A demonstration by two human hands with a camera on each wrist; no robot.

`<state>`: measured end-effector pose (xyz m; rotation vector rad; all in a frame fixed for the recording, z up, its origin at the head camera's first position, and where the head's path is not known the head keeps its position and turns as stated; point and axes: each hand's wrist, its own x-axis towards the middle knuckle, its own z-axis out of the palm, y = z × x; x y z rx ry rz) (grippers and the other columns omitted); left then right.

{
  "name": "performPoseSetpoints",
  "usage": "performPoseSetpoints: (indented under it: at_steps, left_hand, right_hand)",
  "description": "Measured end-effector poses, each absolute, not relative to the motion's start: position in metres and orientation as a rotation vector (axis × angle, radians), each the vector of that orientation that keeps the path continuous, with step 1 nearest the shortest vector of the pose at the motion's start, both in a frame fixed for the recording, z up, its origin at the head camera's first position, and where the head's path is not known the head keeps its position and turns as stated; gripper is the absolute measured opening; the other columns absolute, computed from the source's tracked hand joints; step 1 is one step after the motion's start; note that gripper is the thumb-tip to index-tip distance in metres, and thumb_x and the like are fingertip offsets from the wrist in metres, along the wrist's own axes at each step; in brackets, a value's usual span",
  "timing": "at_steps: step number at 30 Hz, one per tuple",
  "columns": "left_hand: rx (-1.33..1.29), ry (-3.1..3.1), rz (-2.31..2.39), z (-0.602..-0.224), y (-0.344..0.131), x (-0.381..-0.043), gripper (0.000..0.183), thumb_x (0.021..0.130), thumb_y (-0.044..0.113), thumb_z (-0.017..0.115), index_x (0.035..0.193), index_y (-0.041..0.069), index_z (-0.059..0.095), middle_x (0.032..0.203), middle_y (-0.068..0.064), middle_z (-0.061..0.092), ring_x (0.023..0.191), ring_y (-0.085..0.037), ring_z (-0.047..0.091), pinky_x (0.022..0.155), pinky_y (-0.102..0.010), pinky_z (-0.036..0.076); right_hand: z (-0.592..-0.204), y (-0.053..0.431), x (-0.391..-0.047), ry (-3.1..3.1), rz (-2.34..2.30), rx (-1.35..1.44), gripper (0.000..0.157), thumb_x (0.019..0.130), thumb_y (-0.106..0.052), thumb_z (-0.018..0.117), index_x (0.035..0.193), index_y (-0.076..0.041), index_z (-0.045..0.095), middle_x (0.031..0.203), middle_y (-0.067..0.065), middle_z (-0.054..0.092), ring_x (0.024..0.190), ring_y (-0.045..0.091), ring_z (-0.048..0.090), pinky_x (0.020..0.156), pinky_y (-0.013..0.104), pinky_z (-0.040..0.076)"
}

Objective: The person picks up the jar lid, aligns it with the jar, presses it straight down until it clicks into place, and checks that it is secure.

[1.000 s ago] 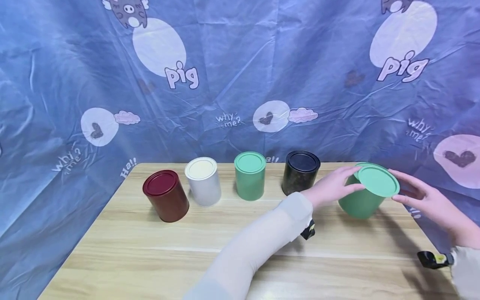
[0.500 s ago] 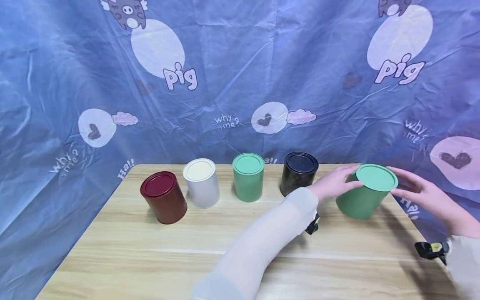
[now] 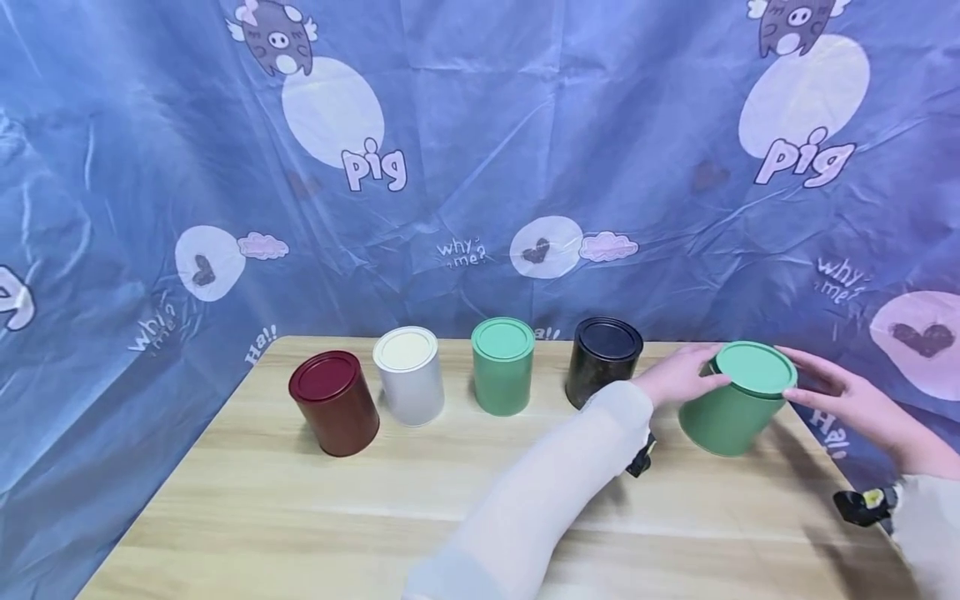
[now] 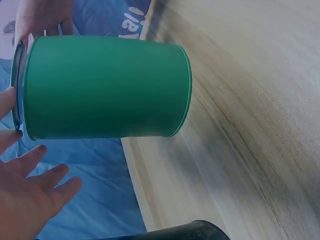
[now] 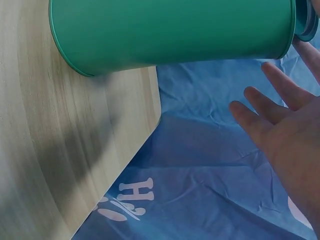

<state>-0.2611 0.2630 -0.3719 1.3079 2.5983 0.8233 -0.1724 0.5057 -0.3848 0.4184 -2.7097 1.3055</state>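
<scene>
At the right end of the table stands a large green can, upright. Its round green lid is over the opening; in the left wrist view a narrow gap shows between lid and can rim. My left hand holds the lid's left edge between thumb and finger, its other fingers spread apart in the left wrist view. On the opposite edge my right hand holds the lid the same way, with the remaining fingers stretched out beside the can. The inside of the can is hidden.
Along the table's far side stand a dark red can, a white can, a smaller green can and a black can, all lidded. A blue printed cloth hangs behind. The right table edge is close to the large can.
Both hands have brought the lid back and left, from offset over the near right rim to over the large green can's opening. The other cans stay put; the head view has shifted slightly.
</scene>
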Motion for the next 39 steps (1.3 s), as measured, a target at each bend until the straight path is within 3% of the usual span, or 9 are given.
performPoseSetpoints:
  at_steps: [21,31,39]
  left_hand:
    - [1.247,2.533,0.88,-0.377,0.267,-0.263,0.058,0.098,0.035,0.053,0.151,0.018,0.035,0.15,0.006,0.044,0.136,0.001,0.038,0.105,-0.006,0.027]
    - [1.062,2.614,0.832,-0.374,0.27,-0.259,0.059,0.096,0.045,0.051,0.15,0.033,0.033,0.146,0.019,0.045,0.129,0.006,0.043,0.1,-0.007,0.034]
    - [0.948,2.589,0.929,-0.372,0.269,-0.255,0.059,0.093,0.044,0.056,0.148,0.035,0.037,0.141,0.02,0.049,0.126,0.005,0.047,0.098,-0.009,0.037]
  right_hand:
    - [-0.397,0.509,-0.171,-2.757,1.287,0.413,0.057,0.098,-0.002,0.047,0.152,-0.011,0.03,0.123,-0.039,0.046,0.108,-0.021,0.045,0.078,0.006,0.04]
    - [-0.39,0.512,-0.171,-2.861,1.269,0.346,0.062,0.1,-0.009,0.046,0.156,-0.022,0.021,0.123,-0.046,0.037,0.105,-0.028,0.037,0.075,0.01,0.039]
    - [-0.378,0.512,-0.171,-3.02,1.263,0.251,0.065,0.102,-0.02,0.044,0.156,-0.032,0.01,0.117,-0.052,0.028,0.1,-0.025,0.038,0.075,0.019,0.045]
